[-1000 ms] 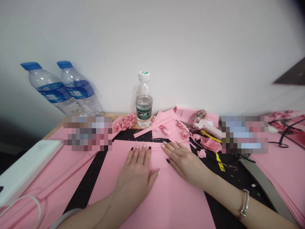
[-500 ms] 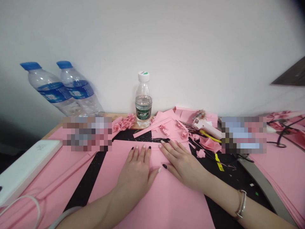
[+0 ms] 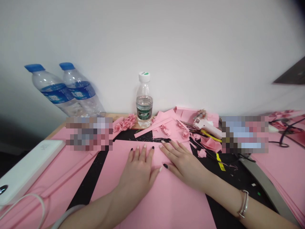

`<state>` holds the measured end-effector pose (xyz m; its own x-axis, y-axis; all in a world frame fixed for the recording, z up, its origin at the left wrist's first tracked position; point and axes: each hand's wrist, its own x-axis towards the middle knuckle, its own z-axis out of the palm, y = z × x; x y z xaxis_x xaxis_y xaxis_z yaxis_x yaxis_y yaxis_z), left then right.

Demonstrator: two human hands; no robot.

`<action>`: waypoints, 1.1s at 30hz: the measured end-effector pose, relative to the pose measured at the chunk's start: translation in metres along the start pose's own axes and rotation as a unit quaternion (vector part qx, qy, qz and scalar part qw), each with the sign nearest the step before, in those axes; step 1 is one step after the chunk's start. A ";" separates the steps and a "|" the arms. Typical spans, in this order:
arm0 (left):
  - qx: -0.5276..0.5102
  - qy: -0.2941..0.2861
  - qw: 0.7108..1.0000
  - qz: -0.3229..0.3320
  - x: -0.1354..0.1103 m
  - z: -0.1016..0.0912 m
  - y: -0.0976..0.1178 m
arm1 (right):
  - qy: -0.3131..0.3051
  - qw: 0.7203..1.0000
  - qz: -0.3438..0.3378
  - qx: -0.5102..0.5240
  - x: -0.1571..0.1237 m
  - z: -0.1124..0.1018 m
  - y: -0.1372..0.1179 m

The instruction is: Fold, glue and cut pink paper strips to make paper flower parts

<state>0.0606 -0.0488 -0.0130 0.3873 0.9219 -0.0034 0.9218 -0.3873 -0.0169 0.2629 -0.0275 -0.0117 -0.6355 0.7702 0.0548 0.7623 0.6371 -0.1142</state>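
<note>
Maker: Since a second ago, my right hand (image 3: 186, 165) has slid a touch toward my left hand (image 3: 138, 173); the two thumb tips now sit just beside each other.

Editor: What do the fingers hold?

Maker: Nothing. The fingers (image 3: 143, 154) of both hands lie released and spread, palms pressed flat on the pink sheet (image 3: 164, 203).

Editor: And where is that sheet?

Maker: Straight in front of me, lying on a black mat (image 3: 85, 184) on the tabletop (image 3: 114, 115). Its far edge runs just past my fingertips.

Editor: What surrounds it?

Maker: A small water bottle (image 3: 144, 100) with a white cap stands upright by the wall, beyond my hands. Paper roses (image 3: 125, 122) sit just to its left, and two blue-capped bottles (image 3: 71, 90) stand farther left. A pink glue gun (image 3: 206, 125) lies to the right among pink paper scraps (image 3: 169, 125). A white box (image 3: 28, 170) rests at the left edge, and a bracelet (image 3: 244, 203) circles my right wrist.
</note>
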 end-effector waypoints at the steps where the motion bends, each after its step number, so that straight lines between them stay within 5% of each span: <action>1: -0.001 -0.003 1.000 -0.003 0.000 -0.001 0.000 | 0.002 1.000 0.001 0.005 0.000 0.000 0.000; 12: -0.001 0.007 1.000 -0.005 -0.006 -0.005 -0.004 | 0.023 0.999 -0.003 0.038 -0.001 0.000 0.003; 20: 0.043 0.070 0.997 0.004 -0.010 0.010 -0.001 | 0.009 1.000 -0.011 0.016 -0.002 -0.003 0.001; 33: 0.083 0.071 0.994 -0.005 -0.012 0.007 0.001 | 0.029 0.999 -0.034 0.009 -0.002 -0.001 0.002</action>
<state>0.0561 -0.0605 -0.0202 0.3877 0.9112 0.1391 0.9147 -0.3617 -0.1805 0.2663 -0.0278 -0.0107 -0.6767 0.7264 0.1203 0.7154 0.6873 -0.1259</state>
